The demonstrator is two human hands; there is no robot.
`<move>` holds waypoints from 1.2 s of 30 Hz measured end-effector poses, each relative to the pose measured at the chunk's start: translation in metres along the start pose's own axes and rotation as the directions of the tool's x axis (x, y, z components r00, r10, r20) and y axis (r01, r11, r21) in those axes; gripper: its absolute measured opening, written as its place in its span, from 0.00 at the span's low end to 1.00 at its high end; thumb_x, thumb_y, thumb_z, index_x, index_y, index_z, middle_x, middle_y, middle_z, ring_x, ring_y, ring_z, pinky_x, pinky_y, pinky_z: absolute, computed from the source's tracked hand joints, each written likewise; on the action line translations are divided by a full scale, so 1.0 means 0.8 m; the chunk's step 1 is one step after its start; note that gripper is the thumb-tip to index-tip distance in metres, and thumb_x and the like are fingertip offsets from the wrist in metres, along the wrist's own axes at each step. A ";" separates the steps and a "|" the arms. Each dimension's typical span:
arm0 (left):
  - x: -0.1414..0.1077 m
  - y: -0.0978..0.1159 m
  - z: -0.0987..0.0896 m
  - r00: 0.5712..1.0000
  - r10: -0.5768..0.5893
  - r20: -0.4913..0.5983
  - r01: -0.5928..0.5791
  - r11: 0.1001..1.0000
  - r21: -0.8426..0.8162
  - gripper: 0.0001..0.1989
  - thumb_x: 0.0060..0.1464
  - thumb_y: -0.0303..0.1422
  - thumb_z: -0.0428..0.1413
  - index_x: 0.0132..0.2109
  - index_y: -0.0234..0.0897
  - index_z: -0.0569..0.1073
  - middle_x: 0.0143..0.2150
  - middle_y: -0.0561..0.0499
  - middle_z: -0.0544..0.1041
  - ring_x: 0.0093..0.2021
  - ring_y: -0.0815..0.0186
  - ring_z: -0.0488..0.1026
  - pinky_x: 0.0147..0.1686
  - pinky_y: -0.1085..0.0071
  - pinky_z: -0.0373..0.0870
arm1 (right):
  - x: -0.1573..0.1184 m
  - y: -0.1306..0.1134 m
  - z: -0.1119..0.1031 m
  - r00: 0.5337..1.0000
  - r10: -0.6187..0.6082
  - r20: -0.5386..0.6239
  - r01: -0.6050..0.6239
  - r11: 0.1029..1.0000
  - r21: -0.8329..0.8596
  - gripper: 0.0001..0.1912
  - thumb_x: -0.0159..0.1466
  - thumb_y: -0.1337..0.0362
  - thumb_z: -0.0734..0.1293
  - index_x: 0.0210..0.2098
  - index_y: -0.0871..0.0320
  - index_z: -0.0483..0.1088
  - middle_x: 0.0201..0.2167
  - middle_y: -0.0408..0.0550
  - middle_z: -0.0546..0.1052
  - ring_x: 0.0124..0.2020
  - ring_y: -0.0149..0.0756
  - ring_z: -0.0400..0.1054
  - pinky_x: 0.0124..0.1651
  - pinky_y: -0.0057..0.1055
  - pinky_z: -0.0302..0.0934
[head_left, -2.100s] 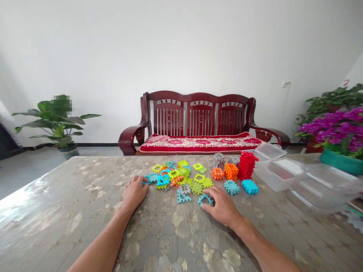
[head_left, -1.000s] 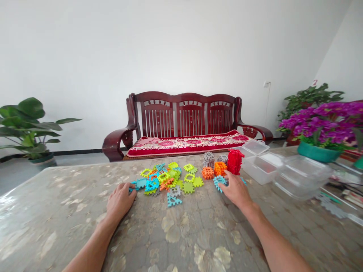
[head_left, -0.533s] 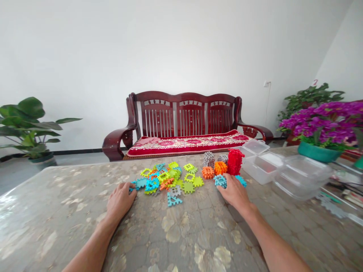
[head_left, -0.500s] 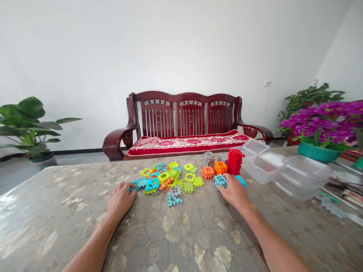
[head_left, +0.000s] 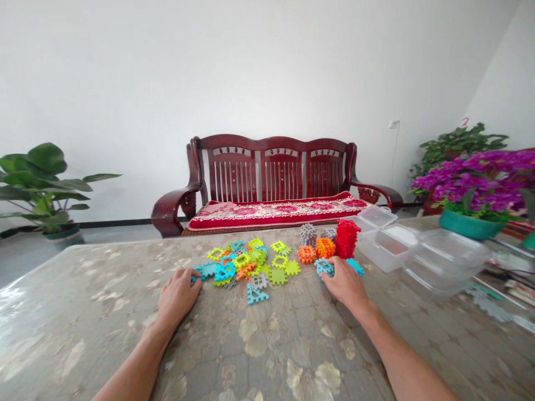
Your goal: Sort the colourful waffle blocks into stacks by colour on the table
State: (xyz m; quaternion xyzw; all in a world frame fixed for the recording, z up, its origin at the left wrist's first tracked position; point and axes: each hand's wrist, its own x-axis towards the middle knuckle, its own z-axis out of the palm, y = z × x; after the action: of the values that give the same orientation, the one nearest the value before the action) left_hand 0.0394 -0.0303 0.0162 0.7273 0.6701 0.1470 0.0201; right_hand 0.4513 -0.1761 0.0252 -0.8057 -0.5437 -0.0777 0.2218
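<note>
At the left edge of a loose pile of toothed plastic building tiles point(head_left: 251, 256), my left hand point(head_left: 179, 292) rests on the table. Its thumb and fingers close on a blue tile point(head_left: 194, 274), mostly hidden by the hand. My right hand point(head_left: 345, 281) is curled over light-blue tiles point(head_left: 324, 267); brighter blue tiles point(head_left: 355, 267) show past its far side, and its fingertips are partly hidden. Just behind it stand an orange stack point(head_left: 325, 248), a red stack point(head_left: 346, 238) and a grey stack point(head_left: 308, 235). A blue tile with a triangular opening point(head_left: 256, 294) lies nearest me.
Clear plastic boxes point(head_left: 384, 253) and a transparent lid point(head_left: 445, 262) lie right of the stacks. Purple flowers in a green pot point(head_left: 472, 223) stand farther right. Across the patterned table point(head_left: 251, 351) is a wooden bench point(head_left: 278, 167) with a red cover.
</note>
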 end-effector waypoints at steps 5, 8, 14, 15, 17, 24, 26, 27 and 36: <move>-0.002 0.003 -0.005 1.000 -0.011 0.029 0.011 1.000 0.016 0.17 0.58 0.36 0.46 0.49 0.41 0.75 0.57 0.43 0.74 0.56 0.54 0.73 0.53 0.60 0.67 | 0.001 0.003 0.002 1.000 0.012 -0.028 -0.009 0.996 0.084 0.08 0.61 0.63 0.65 0.40 0.57 0.68 0.42 0.51 0.78 0.45 0.42 0.72 0.47 0.34 0.60; -0.002 0.003 -0.005 0.999 -0.010 0.039 0.010 1.000 0.011 0.17 0.59 0.36 0.45 0.49 0.40 0.75 0.57 0.42 0.74 0.56 0.53 0.72 0.54 0.59 0.67 | 0.003 0.004 -0.001 0.999 0.030 -0.033 -0.025 0.990 0.141 0.08 0.60 0.63 0.65 0.40 0.56 0.68 0.42 0.50 0.78 0.46 0.41 0.72 0.48 0.34 0.60; 0.000 0.001 -0.003 0.999 -0.005 0.037 0.005 1.000 0.006 0.17 0.58 0.36 0.45 0.48 0.40 0.75 0.57 0.42 0.74 0.56 0.53 0.72 0.54 0.59 0.67 | 0.006 0.007 -0.014 0.997 0.067 0.027 -0.069 0.994 0.087 0.10 0.57 0.68 0.64 0.40 0.58 0.68 0.42 0.53 0.78 0.46 0.42 0.71 0.47 0.32 0.59; 0.000 0.001 -0.003 0.999 -0.005 0.037 0.005 1.000 0.005 0.17 0.58 0.36 0.45 0.48 0.40 0.75 0.57 0.42 0.74 0.56 0.53 0.72 0.54 0.59 0.67 | 0.006 0.007 -0.016 0.997 0.066 0.045 -0.069 0.996 0.064 0.11 0.56 0.69 0.64 0.40 0.58 0.69 0.42 0.54 0.78 0.45 0.42 0.71 0.46 0.32 0.59; 0.000 0.001 -0.002 0.999 -0.004 0.036 0.004 1.000 0.003 0.18 0.58 0.36 0.45 0.49 0.39 0.75 0.57 0.42 0.74 0.56 0.53 0.72 0.54 0.59 0.67 | 0.004 0.004 -0.020 0.996 0.054 0.076 -0.056 0.998 0.013 0.14 0.56 0.68 0.65 0.43 0.59 0.69 0.42 0.55 0.78 0.46 0.43 0.71 0.47 0.33 0.59; -0.001 0.000 -0.001 0.999 0.001 0.039 -0.001 1.000 0.012 0.18 0.58 0.36 0.45 0.49 0.40 0.74 0.57 0.42 0.73 0.55 0.53 0.72 0.54 0.59 0.67 | -0.002 -0.006 -0.019 0.987 0.019 0.160 -0.004 0.996 -0.094 0.28 0.60 0.64 0.65 0.59 0.65 0.63 0.51 0.62 0.75 0.52 0.48 0.69 0.51 0.35 0.57; 0.000 -0.001 0.000 0.999 0.002 0.033 -0.002 1.000 0.013 0.17 0.58 0.36 0.45 0.49 0.40 0.74 0.57 0.42 0.73 0.55 0.53 0.73 0.53 0.59 0.67 | -0.002 -0.005 -0.014 0.982 0.014 0.190 0.008 0.993 -0.116 0.26 0.60 0.65 0.64 0.57 0.66 0.64 0.50 0.62 0.76 0.52 0.48 0.69 0.50 0.35 0.57; 0.000 -0.001 0.000 1.000 0.003 0.026 -0.004 1.000 0.014 0.17 0.58 0.36 0.45 0.49 0.40 0.74 0.57 0.42 0.74 0.55 0.53 0.73 0.53 0.59 0.67 | -0.001 -0.005 -0.011 0.981 0.010 0.196 0.015 0.992 -0.126 0.25 0.61 0.65 0.64 0.57 0.66 0.65 0.49 0.62 0.76 0.51 0.48 0.69 0.50 0.35 0.57; 0.000 -0.002 0.004 1.000 0.010 -0.004 -0.010 1.000 0.020 0.17 0.58 0.37 0.45 0.48 0.40 0.74 0.55 0.42 0.74 0.55 0.54 0.73 0.53 0.60 0.67 | 0.005 -0.019 0.001 0.985 0.019 0.169 0.011 0.985 -0.175 0.18 0.62 0.63 0.63 0.50 0.64 0.67 0.45 0.62 0.76 0.49 0.49 0.70 0.50 0.35 0.57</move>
State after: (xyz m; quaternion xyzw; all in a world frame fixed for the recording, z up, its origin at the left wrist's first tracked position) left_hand 0.0385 -0.0297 0.0124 0.7304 0.6680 0.1419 0.0107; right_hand 0.4390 -0.1679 0.0295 -0.8267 -0.5502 -0.0558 0.1032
